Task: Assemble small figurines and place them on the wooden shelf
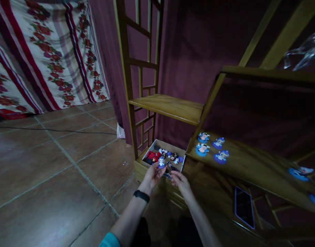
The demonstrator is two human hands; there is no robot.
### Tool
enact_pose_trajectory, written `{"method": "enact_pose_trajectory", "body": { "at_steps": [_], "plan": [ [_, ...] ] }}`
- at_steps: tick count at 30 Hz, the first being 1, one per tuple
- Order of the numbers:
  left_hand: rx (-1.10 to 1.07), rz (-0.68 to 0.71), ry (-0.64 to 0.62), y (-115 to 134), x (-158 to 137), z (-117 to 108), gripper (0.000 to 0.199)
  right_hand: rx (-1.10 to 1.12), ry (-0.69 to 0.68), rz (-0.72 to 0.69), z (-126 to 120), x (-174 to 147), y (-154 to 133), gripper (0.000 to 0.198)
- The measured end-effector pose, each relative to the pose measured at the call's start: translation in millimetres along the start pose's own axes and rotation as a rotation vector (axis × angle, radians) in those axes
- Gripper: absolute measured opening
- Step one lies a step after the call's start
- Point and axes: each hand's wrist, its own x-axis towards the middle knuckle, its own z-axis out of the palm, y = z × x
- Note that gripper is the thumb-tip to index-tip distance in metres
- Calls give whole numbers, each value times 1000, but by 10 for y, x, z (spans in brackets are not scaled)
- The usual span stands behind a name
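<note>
A small white-and-blue figurine is held in my left hand, its fingers closed around the blue base. That hand is at the near edge of a shallow white box. Inside the box lie several figurines, among them a red one and dark and white ones. My right hand is beside the box's near right corner, with its fingers curled together. Whatever those fingers may hold is too small and dark to make out.
To the right, several figurines on blue round bases stand on a wooden shelf. A phone or tablet lies on the lower level. A bare wooden shelf juts out above the box, and a lattice post rises at left.
</note>
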Motion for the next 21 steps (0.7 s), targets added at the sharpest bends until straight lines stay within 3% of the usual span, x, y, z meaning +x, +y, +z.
{"method": "enact_pose_trajectory", "body": {
  "at_steps": [3,6,12,21],
  "plan": [
    [2,-14,-19,-29,-294,-60,20,-20,28,59,-196,-362,156,36],
    [-25,-46,-46,-136,-574,-185,18,-69,94,21,-270,-614,198,33],
    [8,-137,-137,-374,-938,-277,22,-199,24,-153,-104,-850,68,33],
    [-22,-53,-86,-603,-1127,-436,18,-44,-72,-55,79,-943,6,46]
  ]
}}
